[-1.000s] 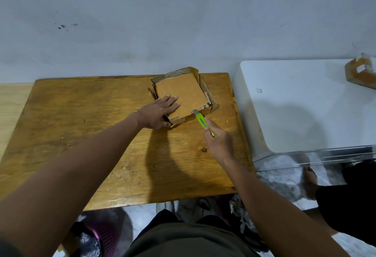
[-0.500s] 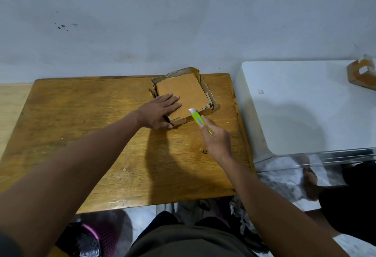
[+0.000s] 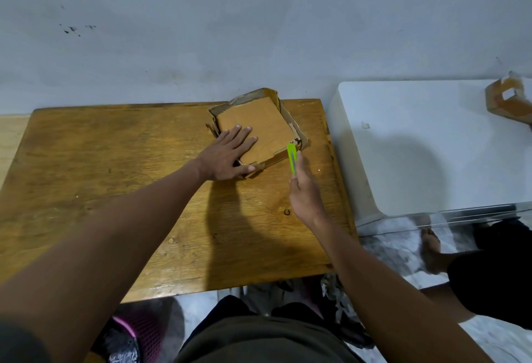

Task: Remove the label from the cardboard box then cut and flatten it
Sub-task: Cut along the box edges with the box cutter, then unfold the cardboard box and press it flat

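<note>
Overhead, roughly: grey wall point(image 3: 259, 17) behind everything, a few dark specks on it at upper left. Wooden table point(image 3: 115, 175) pushed against it, grain worn, one dark knot near the right edge. Beside the table's right edge stands a white appliance top point(image 3: 431, 147) with a clear strip along its near side; a second piece of cardboard point(image 3: 508, 100), with a cut-out hole, lies at its far right corner.

Cardboard box point(image 3: 259, 126) sits at the table's far right corner, squashed low, its side walls torn and splayed around a flat brown panel. Any label: cannot tell.

Left hand point(image 3: 227, 155) rests flat on the box's near left part, fingers straight and slightly spread across the panel, thumb along the near wall. Right hand point(image 3: 302, 190) is curled around a lime-green utility knife point(image 3: 292, 158), thumb along its side; the tool's tip meets the box's near right corner. Blade itself too small to make out.

Below the table's near edge: the person's dark lap, a pink mesh basket point(image 3: 144, 331) on the floor.
</note>
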